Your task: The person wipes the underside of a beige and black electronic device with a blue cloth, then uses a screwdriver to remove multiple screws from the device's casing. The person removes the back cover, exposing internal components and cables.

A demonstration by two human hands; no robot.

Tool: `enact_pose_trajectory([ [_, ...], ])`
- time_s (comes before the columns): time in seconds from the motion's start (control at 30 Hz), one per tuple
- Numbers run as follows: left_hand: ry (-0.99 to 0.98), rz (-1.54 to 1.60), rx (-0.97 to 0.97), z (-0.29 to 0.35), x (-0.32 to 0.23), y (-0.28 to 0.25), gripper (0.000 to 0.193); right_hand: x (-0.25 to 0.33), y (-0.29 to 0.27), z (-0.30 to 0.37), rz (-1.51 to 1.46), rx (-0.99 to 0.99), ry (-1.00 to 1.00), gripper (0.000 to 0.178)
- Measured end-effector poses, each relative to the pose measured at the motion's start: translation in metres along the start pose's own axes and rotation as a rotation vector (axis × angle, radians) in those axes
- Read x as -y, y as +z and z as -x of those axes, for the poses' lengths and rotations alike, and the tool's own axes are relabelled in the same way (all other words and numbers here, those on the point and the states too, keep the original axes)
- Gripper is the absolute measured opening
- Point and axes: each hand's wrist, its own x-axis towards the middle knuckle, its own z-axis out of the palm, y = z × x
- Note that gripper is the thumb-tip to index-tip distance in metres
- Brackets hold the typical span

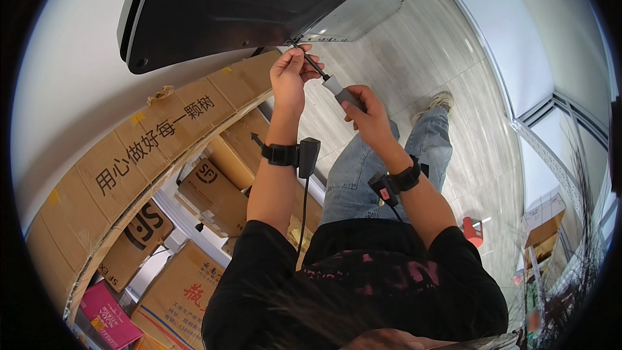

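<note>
The right hand (368, 111) is gripping the grey handle of a slim metal-shafted screwdriver (332, 83), angling it up toward the far black back panel of a large flat screen (214, 6), while the left hand (289, 72) is pinching the shaft near its tip; brown cardboard boxes (155, 136) are stacked left.

One head-worn fisheye looks down, close over both hands, edges apparently warped.

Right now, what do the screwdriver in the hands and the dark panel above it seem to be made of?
The screwdriver: a thin dark shaft, probably metal, with a grey handle of matte plastic or rubber in the right hand; the left hand steadies the shaft. The panel: likely smooth moulded black plastic, with a soft sheen and a round vent grille.
</note>
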Motion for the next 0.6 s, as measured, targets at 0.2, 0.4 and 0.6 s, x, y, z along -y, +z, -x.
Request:
enact_pose_trajectory([
  [0.2, -0.007, 0.027, -0.001, 0.000, 0.001, -0.001, 0.023, 0.010, -0.001, 0.003, -0.099, 0.022, 0.064, 0.029],
  [0.4, -0.001, 0.032, 0.005, 0.003, -0.001, 0.000, 0.023, 0.012, -0.002, 0.004, -0.166, 0.020, 0.070, 0.028],
  [0.6, -0.009, 0.052, 0.031, 0.003, 0.001, -0.001, 0.026, 0.009, -0.006, 0.003, -0.172, 0.031, 0.071, 0.026],
])
